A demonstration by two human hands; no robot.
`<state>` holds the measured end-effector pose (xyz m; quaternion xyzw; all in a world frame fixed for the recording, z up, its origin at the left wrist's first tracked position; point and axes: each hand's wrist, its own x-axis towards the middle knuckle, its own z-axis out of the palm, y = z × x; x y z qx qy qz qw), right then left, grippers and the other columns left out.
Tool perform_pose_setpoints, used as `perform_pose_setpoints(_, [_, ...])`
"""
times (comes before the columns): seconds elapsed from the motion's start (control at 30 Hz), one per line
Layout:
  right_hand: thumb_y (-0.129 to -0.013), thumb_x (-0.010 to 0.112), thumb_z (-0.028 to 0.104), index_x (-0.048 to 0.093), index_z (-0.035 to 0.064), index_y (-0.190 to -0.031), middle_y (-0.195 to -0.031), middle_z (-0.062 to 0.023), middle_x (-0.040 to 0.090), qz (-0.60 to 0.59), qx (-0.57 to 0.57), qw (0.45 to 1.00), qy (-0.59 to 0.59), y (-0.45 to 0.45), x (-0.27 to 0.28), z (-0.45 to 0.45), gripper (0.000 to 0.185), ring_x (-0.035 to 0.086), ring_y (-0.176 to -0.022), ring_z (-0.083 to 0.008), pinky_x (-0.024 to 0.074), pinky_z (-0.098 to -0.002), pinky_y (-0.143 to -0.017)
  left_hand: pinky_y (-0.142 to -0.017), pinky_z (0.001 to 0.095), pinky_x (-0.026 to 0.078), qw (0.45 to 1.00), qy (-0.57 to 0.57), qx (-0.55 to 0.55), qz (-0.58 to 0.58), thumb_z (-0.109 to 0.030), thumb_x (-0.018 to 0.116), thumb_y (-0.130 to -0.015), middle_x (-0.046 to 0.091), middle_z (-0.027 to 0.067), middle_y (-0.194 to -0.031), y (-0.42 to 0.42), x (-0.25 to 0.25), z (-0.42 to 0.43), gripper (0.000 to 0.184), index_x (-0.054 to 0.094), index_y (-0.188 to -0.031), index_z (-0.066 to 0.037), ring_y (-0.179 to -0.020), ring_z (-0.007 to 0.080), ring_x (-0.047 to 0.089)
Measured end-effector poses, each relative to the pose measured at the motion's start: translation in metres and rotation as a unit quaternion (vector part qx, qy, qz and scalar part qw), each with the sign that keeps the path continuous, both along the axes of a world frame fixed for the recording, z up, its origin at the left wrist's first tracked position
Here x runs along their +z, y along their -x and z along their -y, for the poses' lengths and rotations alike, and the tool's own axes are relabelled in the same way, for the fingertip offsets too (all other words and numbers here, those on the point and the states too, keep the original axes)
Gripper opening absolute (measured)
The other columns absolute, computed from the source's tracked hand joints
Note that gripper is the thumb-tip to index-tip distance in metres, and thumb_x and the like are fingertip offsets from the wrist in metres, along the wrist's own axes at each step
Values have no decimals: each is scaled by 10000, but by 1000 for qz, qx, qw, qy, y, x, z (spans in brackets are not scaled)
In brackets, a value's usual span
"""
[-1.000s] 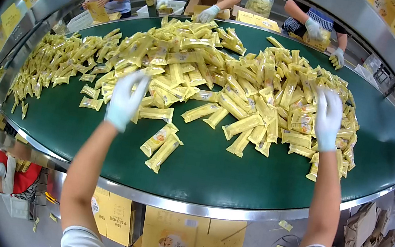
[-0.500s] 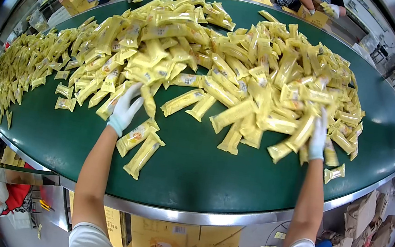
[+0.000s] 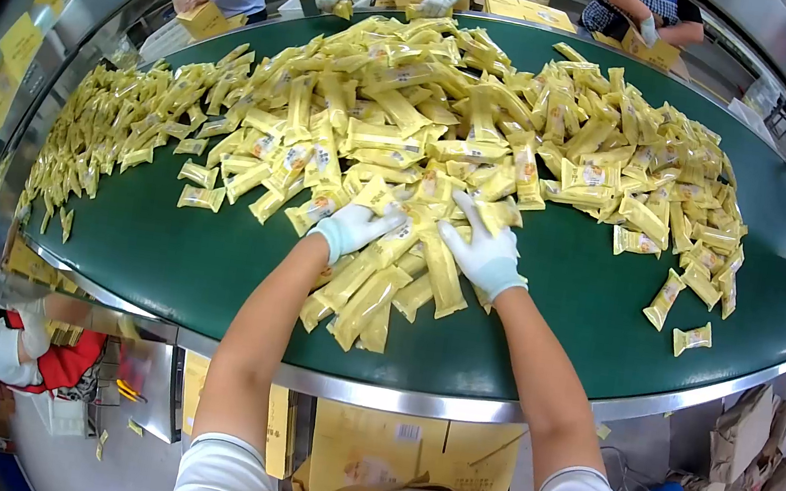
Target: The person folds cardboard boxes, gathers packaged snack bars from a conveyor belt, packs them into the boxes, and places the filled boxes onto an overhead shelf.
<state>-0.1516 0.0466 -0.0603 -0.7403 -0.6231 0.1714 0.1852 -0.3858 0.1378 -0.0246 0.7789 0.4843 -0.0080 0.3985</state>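
My left hand (image 3: 353, 230), in a white glove, lies over several yellow snack packets (image 3: 370, 303) near the front of the green work surface. Its fingers are stretched out and point right. Facing it, my right hand (image 3: 486, 256), also gloved, rests against the other side of this bunch with thumb and fingers apart. Neither hand is closed round a packet. The packets are long, sealed and printed, and lie at different angles between and below the hands. Just beyond, a broad heap of the same packets (image 3: 407, 77) spreads over the surface.
Shorter packets (image 3: 92, 138) crowd the left end. A few small ones (image 3: 691, 339) lie loose at right. A metal rim (image 3: 392, 398) borders the front, with cardboard boxes (image 3: 375, 444) below it. Across the surface, gloved co-workers handle packets and boxes (image 3: 654, 49).
Both hands have moved inward from far apart and now face each other near the middle. Packets have been swept together between them. The camera view has shifted slightly.
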Motion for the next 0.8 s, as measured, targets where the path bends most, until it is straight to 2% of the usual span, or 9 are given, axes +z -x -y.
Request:
perform_pose_setpoints(0.1, [-892, 571, 639, 419, 265, -1524, -1370, -202, 597, -65, -7, 994, 83, -9, 34, 29, 750, 600, -1195, -401, 456, -435, -1028, -970, 378, 483, 990, -70, -33, -120, -695, 538, -885, 664, 270, -1212, 16, -9, -4, 814, 623, -1309, -6, -1091, 384, 646])
perform_pose_setpoints(0.17, [-915, 629, 515, 456, 168, -1499, -1333, -215, 621, -112, 92, 980, -138, -41, 2, 49, 700, 627, -1168, -404, 478, -417, -1016, -928, 378, 513, 990, -118, 1, -79, -586, 618, -898, 714, 208, -1126, 51, 35, 35, 688, 635, -1290, -22, -1061, 342, 670])
perform_pose_setpoints(0.3, [-947, 656, 335, 667, 55, -1274, -1072, -208, 733, -171, 81, 982, -5, -67, 66, 142, 430, 726, -982, -294, 544, -321, -888, -845, 313, 544, 989, -75, 101, 78, -331, 663, -956, 744, 144, -986, 168, 51, 121, 416, 682, -1191, 11, -891, 195, 697])
perform_pose_setpoints(0.37, [-977, 617, 272, 700, -15, -1153, -908, -148, 745, -308, 37, 947, 86, -80, 66, 180, 347, 717, -835, -186, 546, -287, -784, -737, 292, 534, 947, -23, 272, 169, -369, 656, -950, 740, 87, -851, 228, 20, 168, 368, 742, -999, -15, -774, 136, 677])
perform_pose_setpoints(0.47, [-1007, 560, 229, 699, -45, -1042, -735, -73, 684, -312, -22, 947, 73, -81, 59, 227, 308, 625, -664, -121, 490, -268, -638, -658, 318, 506, 895, -71, 428, 103, -377, 647, -954, 721, 77, -784, 301, -37, 244, 380, 734, -902, -10, -697, 122, 630])
perform_pose_setpoints(0.5, [-1015, 543, 228, 701, -39, -1021, -701, -63, 666, -319, -46, 945, 50, -81, 50, 239, 310, 601, -635, -116, 467, -263, -606, -677, 334, 531, 887, -90, 453, -21, -366, 660, -935, 727, 90, -765, 304, -37, 265, 372, 733, -901, -3, -690, 176, 673])
perform_pose_setpoints(0.67, [-1036, 525, 285, 661, -62, -1100, -728, -55, 671, -388, -81, 918, -1, -67, 8, 270, 379, 640, -684, -128, 499, -251, -662, -1057, 390, 438, 873, -252, 356, -217, -277, 636, -891, 616, 141, -1360, 317, -146, 306, 430, 624, -1271, -76, -1269, 289, 571])
perform_pose_setpoints(0.77, [-1029, 537, 309, 662, -62, -1110, -763, -65, 682, -409, -70, 910, 7, -44, 14, 276, 400, 656, -723, -141, 514, -256, -699, -1147, 412, 330, 894, -125, 309, -300, -285, 623, -888, 432, 136, -1547, 305, -199, 300, 504, 551, -1352, -101, -1428, 274, 395])
perform_pose_setpoints(0.8, [-1021, 550, 333, 660, -64, -1118, -790, -73, 688, -389, -59, 919, 12, -41, 16, 279, 423, 661, -743, -150, 526, -268, -721, -1124, 416, 358, 890, -104, 318, -310, -299, 623, -889, 477, 145, -1500, 297, -196, 299, 483, 566, -1321, -91, -1392, 285, 436])
